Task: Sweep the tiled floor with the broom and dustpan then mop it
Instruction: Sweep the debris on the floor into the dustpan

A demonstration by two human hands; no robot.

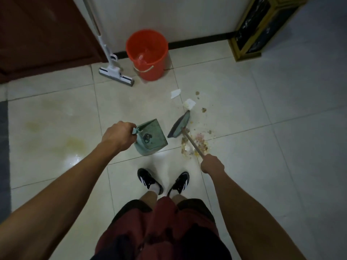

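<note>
The left grip (119, 136) is curled round the dustpan (152, 136) handle, pan resting on the floor (244, 113). The right grip (212, 164) clasps the broom (179, 127) stick, its head beside the debris (195, 143). The mop (116, 74) leans beside the bucket (147, 53) at the wall.

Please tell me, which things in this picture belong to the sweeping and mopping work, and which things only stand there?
For the work:
- broom, held by the right hand
- dustpan, held by the left hand
- crumbs and paper scraps on the tiled floor
- mop and orange bucket, waiting by the wall

Only standing there:
- dark door
- black and gold cabinet
</note>
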